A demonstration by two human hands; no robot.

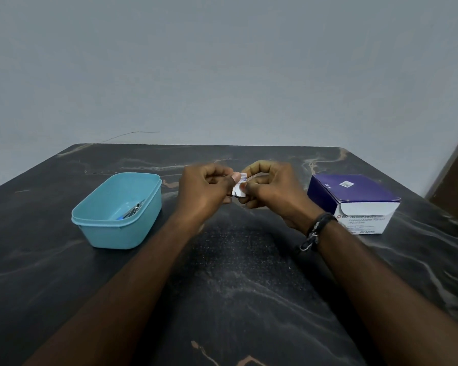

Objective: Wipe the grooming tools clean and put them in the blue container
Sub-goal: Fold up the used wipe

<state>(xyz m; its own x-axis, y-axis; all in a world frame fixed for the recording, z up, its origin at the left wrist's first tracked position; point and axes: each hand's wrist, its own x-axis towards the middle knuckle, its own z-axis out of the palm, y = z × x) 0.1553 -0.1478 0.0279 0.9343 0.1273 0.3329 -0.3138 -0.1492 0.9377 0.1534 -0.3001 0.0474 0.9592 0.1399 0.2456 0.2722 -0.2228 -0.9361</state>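
1. Grooming tools (133,210): at least one metal tool lies inside the blue container (117,228), which stands on the dark marbled counter (236,273) to our left. We cannot tell how many pieces are in there or what kind they are.
2. Between our hands, raised above the counter's middle, we hold a small white swab packet (240,186). Our left hand (206,188) pinches its left edge with thumb and curled fingers; our right hand (269,192) pinches the right edge the same way.
3. We judge the step in hand to be tearing this packet open, so that a fresh wipe is ready for cleaning.
4. To do it well, we keep both pinches close together at the packet's top edge, then pull one hand toward us and the other away, so the foil shears instead of stretching.
5. We grip the seal only, not the pad inside, which is hidden from us.
6. We stay over the counter, well apart from the container, so that no scrap falls in among the tools.
7. The purple and white box of alcohol swabs (354,202) stands open near our right wrist, where a dark bracelet (316,229) sits; should the packet tear badly, another lies within easy reach.
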